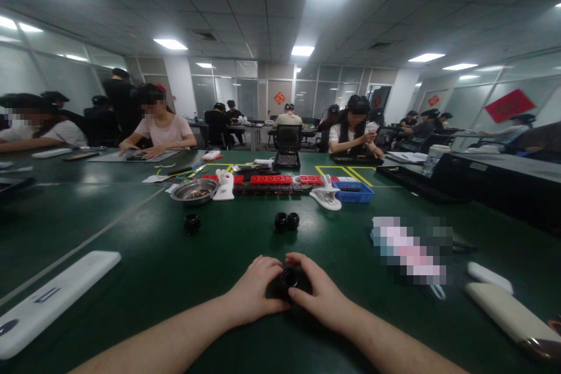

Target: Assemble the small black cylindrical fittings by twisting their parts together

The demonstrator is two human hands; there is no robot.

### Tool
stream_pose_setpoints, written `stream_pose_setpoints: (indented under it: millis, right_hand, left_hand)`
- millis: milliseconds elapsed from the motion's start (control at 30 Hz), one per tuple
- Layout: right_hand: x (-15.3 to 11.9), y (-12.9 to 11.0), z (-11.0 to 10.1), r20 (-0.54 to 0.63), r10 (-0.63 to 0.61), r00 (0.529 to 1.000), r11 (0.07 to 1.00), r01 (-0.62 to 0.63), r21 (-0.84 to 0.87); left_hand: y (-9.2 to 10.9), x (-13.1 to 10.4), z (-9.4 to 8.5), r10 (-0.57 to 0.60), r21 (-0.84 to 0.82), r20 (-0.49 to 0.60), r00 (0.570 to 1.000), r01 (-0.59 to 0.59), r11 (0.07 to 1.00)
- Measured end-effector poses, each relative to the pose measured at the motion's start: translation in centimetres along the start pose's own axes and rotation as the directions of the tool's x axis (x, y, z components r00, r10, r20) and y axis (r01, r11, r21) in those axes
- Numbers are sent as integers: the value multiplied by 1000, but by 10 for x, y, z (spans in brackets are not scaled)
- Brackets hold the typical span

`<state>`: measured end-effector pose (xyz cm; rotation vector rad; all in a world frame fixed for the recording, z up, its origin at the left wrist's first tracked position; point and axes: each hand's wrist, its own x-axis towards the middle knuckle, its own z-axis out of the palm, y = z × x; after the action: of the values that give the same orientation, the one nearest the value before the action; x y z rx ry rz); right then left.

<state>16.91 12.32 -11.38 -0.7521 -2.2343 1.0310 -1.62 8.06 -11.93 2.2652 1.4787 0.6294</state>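
Close in front of me, a small black round part [290, 278] with a hole in its top is gripped between both hands. My left hand [254, 289] curls around its left side, fingers behind and thumb in front. From the right, my right hand [322, 292] wraps it, with the thumb on the near rim and fingers over the far side. The palms hide part of it. Two similar black round parts [287, 221] stand touching each other farther out on the green table [236, 234]. Another black round part [191, 223] stands alone to their left.
Across the table lie a metal bowl [195, 191] with small pieces, a red strip [272, 179], white stands [326, 196] and a blue bin [354, 191]. A long white object [56, 304] lies left; a cream case [511, 312] lies right. Several people sit beyond.
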Motion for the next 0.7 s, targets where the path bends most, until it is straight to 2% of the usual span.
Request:
stream_pose_setpoints:
  millis: [167, 367, 567, 700]
  right_hand:
    - [3, -5, -2, -73, 19, 997, 997, -24, -73]
    - [3, -3, -4, 35, -119, 992, 993, 118, 14]
    - [1, -5, -1, -42, -9, 999, 999, 7, -44]
    - [2, -7, -3, -7, -58, 998, 996, 57, -69]
  left_hand:
    - [3, 0, -2, -9, -10, -18, 1000, 9, 1000]
    - [2, -1, -2, -3, -4, 1, 1000, 3, 1000]
    - [3, -1, -2, -12, -4, -14, 1000, 12, 1000]
    - [2, -1, -3, -17, -13, 2, 1000, 17, 1000]
